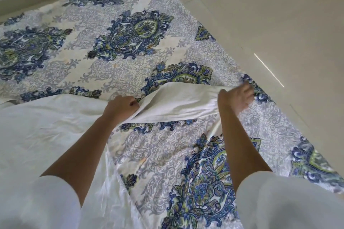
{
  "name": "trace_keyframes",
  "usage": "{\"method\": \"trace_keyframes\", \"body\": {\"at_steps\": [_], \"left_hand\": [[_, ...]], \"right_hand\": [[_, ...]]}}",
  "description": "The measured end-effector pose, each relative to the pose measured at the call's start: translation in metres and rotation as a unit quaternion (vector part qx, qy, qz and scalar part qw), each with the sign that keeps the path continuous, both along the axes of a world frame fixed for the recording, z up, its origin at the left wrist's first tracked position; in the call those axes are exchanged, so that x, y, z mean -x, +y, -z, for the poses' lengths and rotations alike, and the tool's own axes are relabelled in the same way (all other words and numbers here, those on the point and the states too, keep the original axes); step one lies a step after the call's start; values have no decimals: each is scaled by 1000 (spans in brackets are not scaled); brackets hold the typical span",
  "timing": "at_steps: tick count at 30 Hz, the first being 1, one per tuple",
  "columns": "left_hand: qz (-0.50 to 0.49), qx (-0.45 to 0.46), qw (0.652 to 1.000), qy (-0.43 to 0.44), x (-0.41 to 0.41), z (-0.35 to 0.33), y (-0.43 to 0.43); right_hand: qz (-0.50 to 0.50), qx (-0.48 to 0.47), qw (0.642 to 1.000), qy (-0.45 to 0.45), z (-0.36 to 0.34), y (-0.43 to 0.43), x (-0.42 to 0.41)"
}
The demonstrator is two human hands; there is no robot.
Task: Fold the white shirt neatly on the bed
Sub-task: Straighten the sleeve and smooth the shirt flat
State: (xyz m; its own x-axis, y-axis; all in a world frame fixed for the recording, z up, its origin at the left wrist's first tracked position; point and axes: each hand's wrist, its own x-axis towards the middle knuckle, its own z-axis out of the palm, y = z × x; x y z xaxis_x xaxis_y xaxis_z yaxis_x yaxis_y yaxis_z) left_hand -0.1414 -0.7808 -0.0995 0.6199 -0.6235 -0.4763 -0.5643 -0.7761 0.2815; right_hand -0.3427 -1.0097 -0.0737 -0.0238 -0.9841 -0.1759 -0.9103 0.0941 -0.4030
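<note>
1. The left hand is closed in a fist, pinching the near end of a raised strip of the white shirt, apparently a sleeve, where it meets the body of the garment.
2. The right hand is blurred; its fingers look loosely spread at the far end of that strip. Whether it grips the cloth or only rests on it, I cannot tell.
3. Between the two hands the sleeve hangs in a shallow fold, lifted slightly off the patterned bedsheet.
4. The body of the shirt lies spread and creased to the left of the left forearm, running down toward the bottom edge of the view.
5. Judging by its sag and wrinkles, the fabric is light, soft and limp; it will not hold a shape unaided.
6. The best holds are likely seams, cuff and shoulder, where the cloth is doubled.
7. The pale floor borders the bed at right.
</note>
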Motion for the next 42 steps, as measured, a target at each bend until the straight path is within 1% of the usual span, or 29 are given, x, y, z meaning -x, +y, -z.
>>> {"method": "trace_keyframes", "body": {"at_steps": [2, 3, 5, 6, 8, 9, 10, 12, 13, 14, 15, 16, 17, 19, 21, 22, 23, 24, 26, 28, 31, 32, 33, 34, 36, 38, 39, 40, 42], "left_hand": [[9, -5, 1000, 10, 2, 1, -6], [0, 10, 999, 39, 4, 0, -9], [-57, 66, 988, 124, 7, -4, -19], [-67, 73, 986, 136, 9, -6, -24], [-20, 41, 997, 63, 16, -10, -31], [-18, 61, 998, 19, 20, -12, -33], [-43, 111, 993, -11, 25, -14, -33], [-105, 251, 960, -68, 38, -21, -25], [-121, 313, 935, -113, 46, -23, -18], [-115, 353, 915, -159, 55, -23, -11], [-89, 371, 904, -191, 65, -22, -5], [-41, 366, 909, -198, 73, -18, 2], [21, 339, 923, -181, 80, -11, 10], [114, 253, 955, -105, 87, 4, 25], [115, 209, 971, -21, 85, 14, 37], [96, 223, 970, -9, 82, 14, 41], [73, 242, 967, -18, 78, 13, 42], [54, 255, 965, -40, 72, 11, 42], [25, 265, 960, -85, 53, 6, 34], [6, 254, 961, -110, 33, 3, 18], [-21, 170, 975, -142, 6, 0, -6], [-28, 146, 980, -133, 0, 0, -13], [-37, 128, 986, -96, -5, -2, -21], [-45, 115, 992, -36, -8, -2, -28], [-48, 87, 991, 92, -11, -3, -40], [-42, 61, 986, 151, -12, -4, -46], [-55, 76, 981, 168, -13, -5, -48], [-77, 116, 973, 181, -15, -6, -51], [-145, 227, 944, 190, -20, -12, -55]], "right_hand": [[-158, -20, 987, 29, 4, -12, -6], [-227, -45, 972, 48, 9, -15, -8], [-319, -84, 936, 122, 16, -20, -9], [-343, -81, 922, 162, 18, -20, -10], [-358, -20, 911, 205, 15, -23, -11], [-351, 28, 916, 194, 9, -25, -15], [-337, 79, 926, 154, 2, -27, -19], [-297, 180, 938, 5, -16, -31, -28], [-276, 229, 930, -75, -26, -32, -32], [-256, 281, 916, -128, -31, -33, -33], [-238, 321, 905, -148, -33, -33, -30], [-227, 335, 902, -152, -30, -32, -25], [-226, 321, 909, -141, -23, -31, -18], [-250, 233, 936, -76, 2, -26, 0], [-289, 107, 951, 19, 25, -22, 18], [-293, 50, 954, 42, 32, -20, 23], [-283, 15, 958, 40, 35, -19, 26], [-268, 5, 963, 24, 35, -18, 26], [-247, 31, 968, -20, 32, -17, 19], [-255, 48, 965, -48, 28, -18, 6], [-334, 16, 940, -68, 22, -23, -24], [-366, -4, 928, -65, 22, -26, -35], [-394, -27, 917, -57, 23, -26, -46], [-413, -54, 908, -38, 25, -26, -56], [-425, -94, 900, 29, 30, -25, -69], [-408, -94, 905, 78, 32, -24, -76], [-395, -75, 912, 82, 31, -24, -78], [-380, -46, 921, 78, 28, -26, -79], [-348, 21, 935, 67, 22, -33, -78]]}}
